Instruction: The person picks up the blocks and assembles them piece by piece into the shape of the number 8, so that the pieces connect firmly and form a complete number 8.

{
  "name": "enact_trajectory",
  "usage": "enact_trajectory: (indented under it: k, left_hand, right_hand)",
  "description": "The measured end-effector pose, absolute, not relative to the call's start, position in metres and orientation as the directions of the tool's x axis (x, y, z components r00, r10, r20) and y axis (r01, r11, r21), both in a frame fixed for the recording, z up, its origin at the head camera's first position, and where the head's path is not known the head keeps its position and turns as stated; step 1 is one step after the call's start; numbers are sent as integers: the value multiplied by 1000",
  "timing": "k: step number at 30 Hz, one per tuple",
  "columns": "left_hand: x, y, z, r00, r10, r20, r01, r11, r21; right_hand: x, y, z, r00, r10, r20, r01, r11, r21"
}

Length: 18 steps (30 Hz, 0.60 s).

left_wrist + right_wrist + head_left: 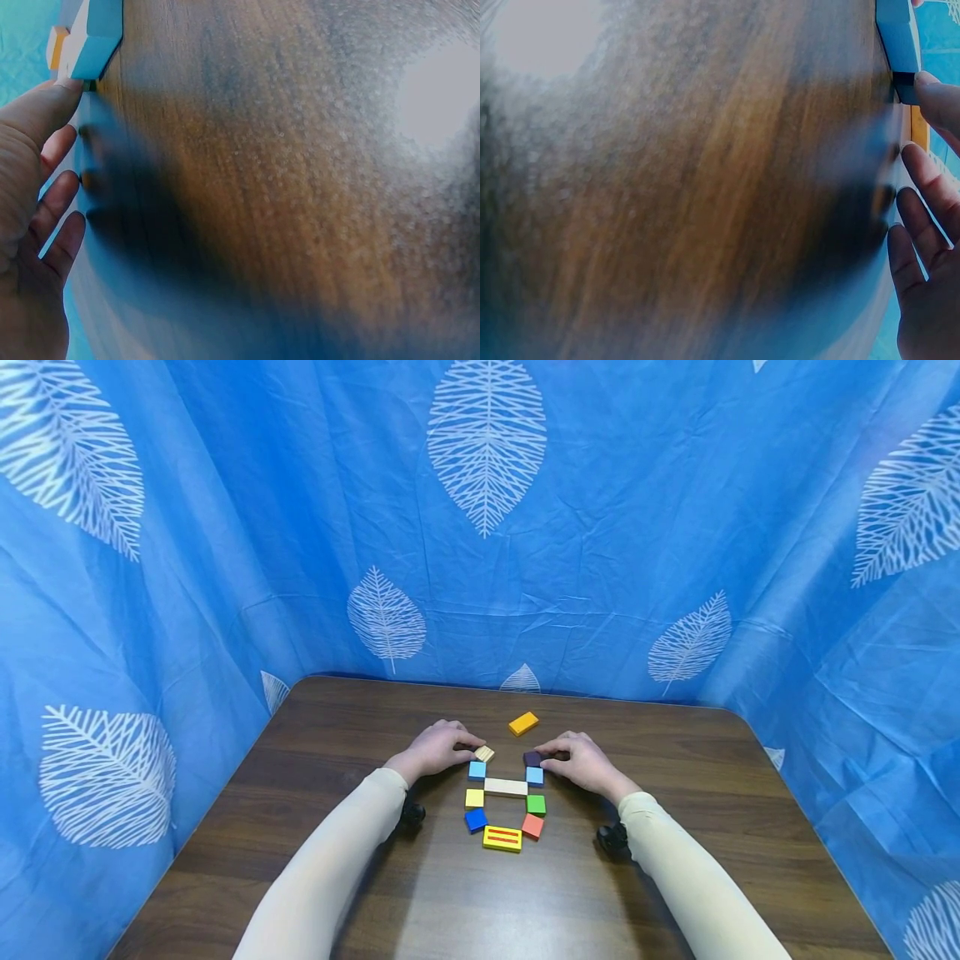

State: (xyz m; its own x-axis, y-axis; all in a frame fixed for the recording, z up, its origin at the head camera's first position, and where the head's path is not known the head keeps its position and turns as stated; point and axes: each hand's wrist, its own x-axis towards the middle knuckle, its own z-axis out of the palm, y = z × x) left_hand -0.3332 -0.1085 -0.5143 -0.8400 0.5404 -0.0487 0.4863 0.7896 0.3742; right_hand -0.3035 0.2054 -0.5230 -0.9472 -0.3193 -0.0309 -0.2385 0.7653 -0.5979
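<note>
In the head view, my left hand (437,749) pinches a small wooden block with dark stripes (484,754) between thumb and index finger, just behind a light blue block (477,770). My right hand (585,764) pinches a dark purple block (532,759), behind a second light blue block (534,777). The right wrist view shows the thumb against the dark block (906,88). In the left wrist view a light blue block (101,34) stands by the thumb and hides most of the striped one. The other fingers of both hands are spread loosely.
A long cream block (506,787) bridges the two columns. Toward me lie yellow (475,798), green (536,806), blue (476,820) and red (532,827) blocks, with a red-striped yellow block (502,838) nearest. An orange block (523,723) lies farther back on the brown table (300,860).
</note>
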Motion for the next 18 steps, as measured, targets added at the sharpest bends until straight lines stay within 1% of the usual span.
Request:
enact_trajectory:
  k: [14, 18]
  left_hand:
    - [-333, -109, -513, -840, 540, -52, 485, 791, 373]
    - [-332, -109, -513, -838, 543, -54, 488, 790, 370]
  right_hand:
    - [-304, 207, -523, -946, -320, -40, -228, 750, -621]
    - [-308, 205, -520, -947, -319, -18, -240, 745, -622]
